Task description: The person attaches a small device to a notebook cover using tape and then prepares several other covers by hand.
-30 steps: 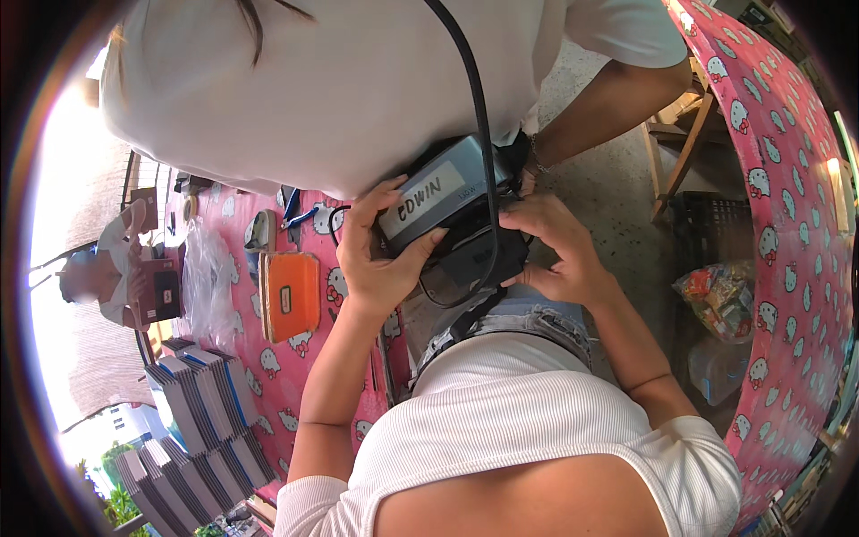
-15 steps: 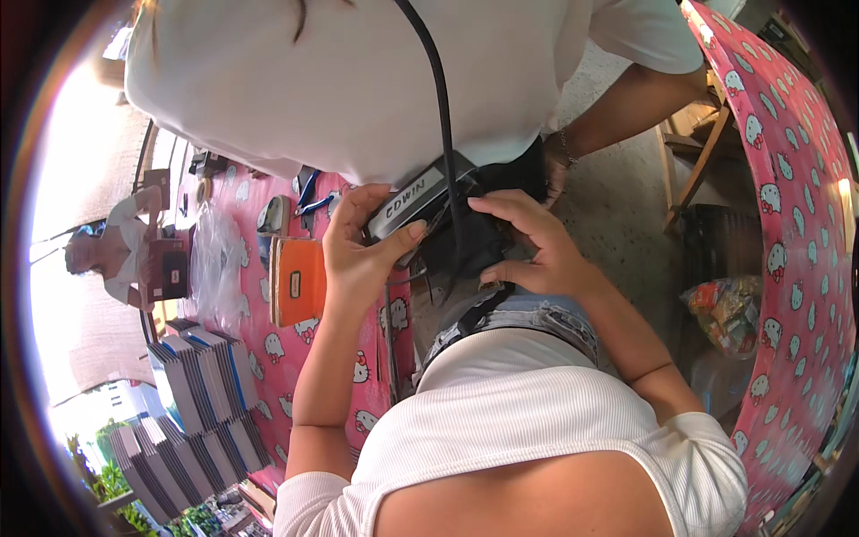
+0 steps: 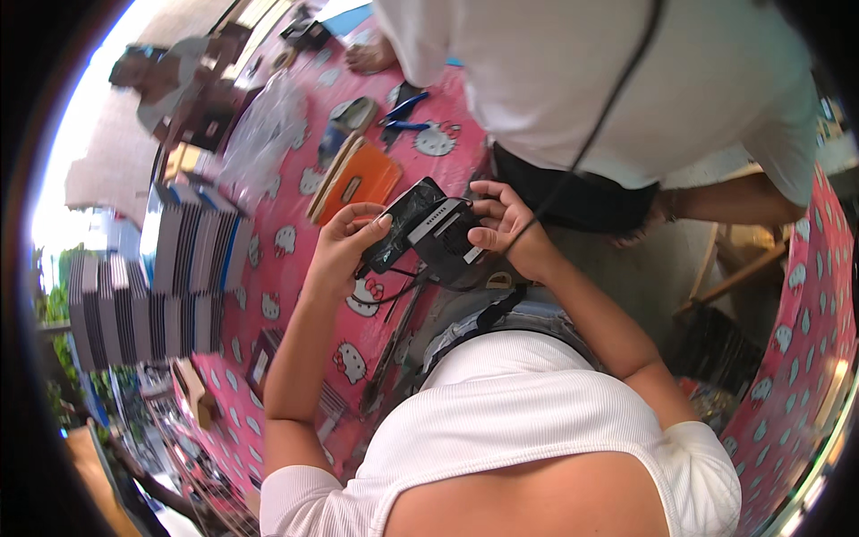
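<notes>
My left hand (image 3: 351, 240) grips a flat black device with a glossy face (image 3: 407, 213), thumb on top and fingers underneath. It looks like a phone, though I cannot be sure. Against it sits a boxy black device (image 3: 447, 246) with slotted vents, a round grille and a small white label. My right hand (image 3: 517, 228) holds this box by its right side, fingers curled around the edge. A thin black cable (image 3: 403, 291) hangs below the two devices, in front of my waist.
A pink patterned table (image 3: 286, 309) lies to my left. On it are an orange notebook (image 3: 369, 183), blue-handled pliers (image 3: 407, 112), a clear plastic bag (image 3: 268, 130) and stacked grey boards (image 3: 183, 246). Another person in a white shirt (image 3: 608, 98) stands close ahead; a black cable (image 3: 595, 134) crosses the view.
The view has swung, bringing more of the left table in. The devices are now tilted face up, with vents and glossy face showing. The other person appears farther right.
</notes>
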`<state>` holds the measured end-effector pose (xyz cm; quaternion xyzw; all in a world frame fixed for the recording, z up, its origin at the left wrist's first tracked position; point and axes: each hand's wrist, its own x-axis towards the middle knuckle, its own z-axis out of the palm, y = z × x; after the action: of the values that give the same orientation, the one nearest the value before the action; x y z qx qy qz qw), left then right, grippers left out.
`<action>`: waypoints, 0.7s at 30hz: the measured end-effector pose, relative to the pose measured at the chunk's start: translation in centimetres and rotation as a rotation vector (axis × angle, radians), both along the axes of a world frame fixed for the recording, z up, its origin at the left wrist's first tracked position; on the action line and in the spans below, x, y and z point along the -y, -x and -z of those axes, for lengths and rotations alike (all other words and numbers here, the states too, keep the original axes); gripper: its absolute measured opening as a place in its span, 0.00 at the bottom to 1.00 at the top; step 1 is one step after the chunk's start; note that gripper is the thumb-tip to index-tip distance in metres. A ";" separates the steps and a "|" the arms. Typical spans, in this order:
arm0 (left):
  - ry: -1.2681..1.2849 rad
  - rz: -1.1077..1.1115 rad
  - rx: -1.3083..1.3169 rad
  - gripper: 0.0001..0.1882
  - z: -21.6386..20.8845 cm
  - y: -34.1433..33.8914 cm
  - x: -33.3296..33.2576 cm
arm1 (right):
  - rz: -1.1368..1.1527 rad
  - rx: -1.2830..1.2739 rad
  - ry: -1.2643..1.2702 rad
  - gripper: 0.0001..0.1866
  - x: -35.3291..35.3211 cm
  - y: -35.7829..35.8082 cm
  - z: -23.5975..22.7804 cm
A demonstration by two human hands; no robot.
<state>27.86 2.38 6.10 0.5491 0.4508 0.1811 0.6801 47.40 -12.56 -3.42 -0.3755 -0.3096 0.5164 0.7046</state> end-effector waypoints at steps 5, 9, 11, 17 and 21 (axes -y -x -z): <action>-0.146 0.088 -0.354 0.18 0.3 4.7 -3.4 | -0.371 -0.313 0.242 0.34 -3.9 3.3 2.5; -0.434 0.254 -0.709 0.21 -0.7 6.5 -4.7 | -0.479 -0.457 0.352 0.27 -6.3 6.1 3.7; -0.557 0.340 -0.829 0.22 -0.6 7.4 -5.4 | -0.500 -0.491 0.417 0.23 -7.1 8.2 3.3; -0.455 0.457 -1.030 0.23 0.7 8.4 -7.7 | -0.520 -0.509 0.494 0.20 -8.5 12.1 4.5; -0.481 0.444 -1.063 0.24 0.4 8.0 -7.7 | -0.544 -0.602 0.428 0.28 -9.0 12.2 4.6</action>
<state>19.86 10.05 5.70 0.7825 0.5495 -0.1661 0.2413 35.18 -3.59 -8.04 -0.2509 -0.0645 0.8211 0.5087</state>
